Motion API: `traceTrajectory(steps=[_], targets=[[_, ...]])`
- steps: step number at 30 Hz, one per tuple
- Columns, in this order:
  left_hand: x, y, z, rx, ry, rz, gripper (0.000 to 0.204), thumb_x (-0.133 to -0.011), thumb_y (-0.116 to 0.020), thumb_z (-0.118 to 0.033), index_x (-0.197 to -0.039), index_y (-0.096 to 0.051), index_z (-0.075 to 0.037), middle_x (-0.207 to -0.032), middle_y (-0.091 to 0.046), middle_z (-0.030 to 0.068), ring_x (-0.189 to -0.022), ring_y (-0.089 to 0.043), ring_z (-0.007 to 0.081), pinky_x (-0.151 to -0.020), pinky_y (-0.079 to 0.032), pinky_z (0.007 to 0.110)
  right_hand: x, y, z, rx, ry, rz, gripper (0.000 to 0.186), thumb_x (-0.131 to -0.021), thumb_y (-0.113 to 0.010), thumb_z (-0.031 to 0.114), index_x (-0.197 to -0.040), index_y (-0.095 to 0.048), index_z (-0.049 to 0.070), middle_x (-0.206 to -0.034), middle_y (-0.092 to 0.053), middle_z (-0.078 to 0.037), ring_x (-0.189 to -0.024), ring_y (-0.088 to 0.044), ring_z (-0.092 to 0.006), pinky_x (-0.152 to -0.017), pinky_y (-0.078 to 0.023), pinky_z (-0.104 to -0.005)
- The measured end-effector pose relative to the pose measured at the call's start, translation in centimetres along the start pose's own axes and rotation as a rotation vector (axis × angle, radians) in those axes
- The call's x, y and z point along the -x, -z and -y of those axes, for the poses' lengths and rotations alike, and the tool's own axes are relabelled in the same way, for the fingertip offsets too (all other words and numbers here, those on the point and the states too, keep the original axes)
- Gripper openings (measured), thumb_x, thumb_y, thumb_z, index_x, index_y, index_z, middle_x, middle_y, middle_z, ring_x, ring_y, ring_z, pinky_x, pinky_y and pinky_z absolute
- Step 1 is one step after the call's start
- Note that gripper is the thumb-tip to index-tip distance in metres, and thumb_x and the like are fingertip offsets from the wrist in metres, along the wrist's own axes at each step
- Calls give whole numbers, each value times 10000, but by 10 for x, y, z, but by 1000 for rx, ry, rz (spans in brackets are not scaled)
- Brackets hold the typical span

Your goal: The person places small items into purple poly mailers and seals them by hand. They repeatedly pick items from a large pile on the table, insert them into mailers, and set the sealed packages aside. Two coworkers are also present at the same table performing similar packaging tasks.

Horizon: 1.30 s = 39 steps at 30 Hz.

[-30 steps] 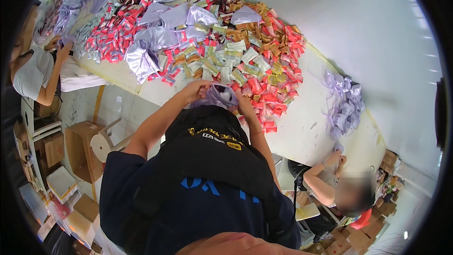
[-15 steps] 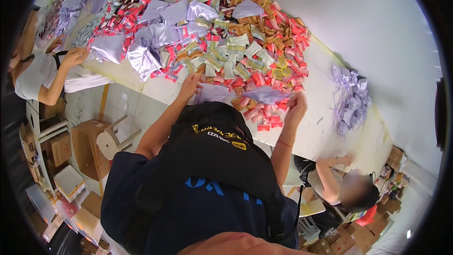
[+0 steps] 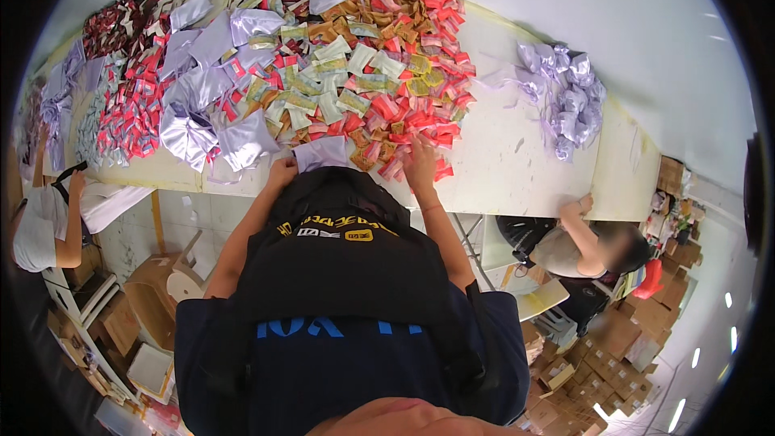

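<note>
My left hand (image 3: 282,172) is closed at the left edge of a lavender satin pouch (image 3: 320,153), which lies flat at the table's near edge, just in front of my body. To its right, my right hand (image 3: 420,165) reaches into the near edge of a heap of small red packets (image 3: 432,125). Its fingers are drawn together among them; what they hold, if anything, is hidden. White and gold packets (image 3: 331,73) lie beyond my hands. More flat lavender pouches (image 3: 246,141) rest on the heap to the left.
Tied lavender pouches (image 3: 573,101) are piled at the table's right, with a loose one (image 3: 513,79) beside them. Co-workers sit at the right (image 3: 577,250) and far left (image 3: 40,226). Cartons (image 3: 622,363) and a round stool (image 3: 187,276) stand on the floor.
The lavender pouch is gone from my right hand, which is now down at the red packets. A loose pouch now shows beside the tied pile. My view has turned to the right.
</note>
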State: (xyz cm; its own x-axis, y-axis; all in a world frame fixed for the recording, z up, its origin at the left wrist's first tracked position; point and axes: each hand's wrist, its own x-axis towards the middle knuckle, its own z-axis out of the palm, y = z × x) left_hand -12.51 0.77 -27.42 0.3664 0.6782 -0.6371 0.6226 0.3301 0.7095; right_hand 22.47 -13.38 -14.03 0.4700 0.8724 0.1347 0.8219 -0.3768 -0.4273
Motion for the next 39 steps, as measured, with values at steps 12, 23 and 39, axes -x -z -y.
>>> traceTrajectory(steps=[12, 23, 39], targets=[[78, 36, -166, -256, -346, -387, 52, -829, -532, -87, -813, -511, -42, -694, -583, 147, -674, -599, 329, -596, -449, 417, -22, -15, -21, -307, -207, -99, 283, -707, -664, 164, -938, -568, 31, -833, -593, -153, -812, -562, -345, -724, -439, -407], [87, 32, -160, -545, -530, -373, 193, -808, -512, -55, -993, -565, -46, -944, -522, 128, -819, -580, 362, -686, -461, 435, -9, -79, -6, -446, -577, 195, 432, -766, -698, 307, -988, -552, -33, -895, -629, -163, -792, -622, -286, -679, -490, -395], [92, 45, -169, -371, -417, -79, 343, -714, -517, -64, -1039, -590, 17, -1019, -604, 202, -967, -577, 363, -855, -447, 371, -108, 5, -75, -1458, -1143, 162, 158, -790, -570, 220, -856, -633, 91, -482, -432, 16, -444, -458, -137, -450, -406, -264]])
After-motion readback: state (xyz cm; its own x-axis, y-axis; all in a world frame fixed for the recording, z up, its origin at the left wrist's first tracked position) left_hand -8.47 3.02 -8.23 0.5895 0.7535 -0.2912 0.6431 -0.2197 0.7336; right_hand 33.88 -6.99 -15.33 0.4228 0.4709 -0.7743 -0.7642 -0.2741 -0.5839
